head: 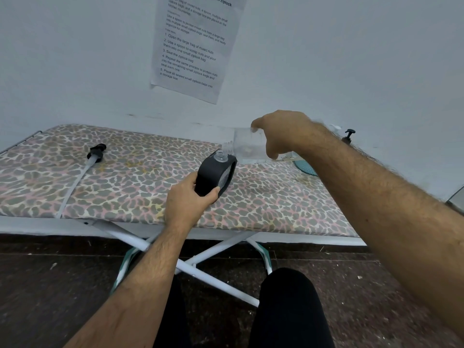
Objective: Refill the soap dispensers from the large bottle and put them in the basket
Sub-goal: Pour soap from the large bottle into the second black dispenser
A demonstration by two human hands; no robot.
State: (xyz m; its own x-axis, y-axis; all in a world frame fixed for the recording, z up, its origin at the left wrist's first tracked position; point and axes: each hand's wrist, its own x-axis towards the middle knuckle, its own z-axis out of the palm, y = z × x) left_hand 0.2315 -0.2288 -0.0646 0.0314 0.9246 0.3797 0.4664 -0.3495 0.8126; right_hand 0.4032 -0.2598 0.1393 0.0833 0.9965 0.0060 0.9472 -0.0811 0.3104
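My left hand (187,200) grips a black-sleeved soap dispenser (215,177) with a clear open neck, held tilted just above the leopard-print board (125,182). My right hand (281,133) holds the large clear bottle (244,146) tipped sideways, its threaded mouth right at the dispenser's opening. The dispenser's black pump with its long tube (95,153) lies on the board to the left. Another pump top (348,135) shows behind my right forearm. A teal basket (305,168) peeks out under that forearm, mostly hidden.
The board stands on crossed white legs (200,257) against a white wall, where a printed paper sheet (193,43) hangs. My dark-trousered legs (288,307) are below, over a dark speckled floor.
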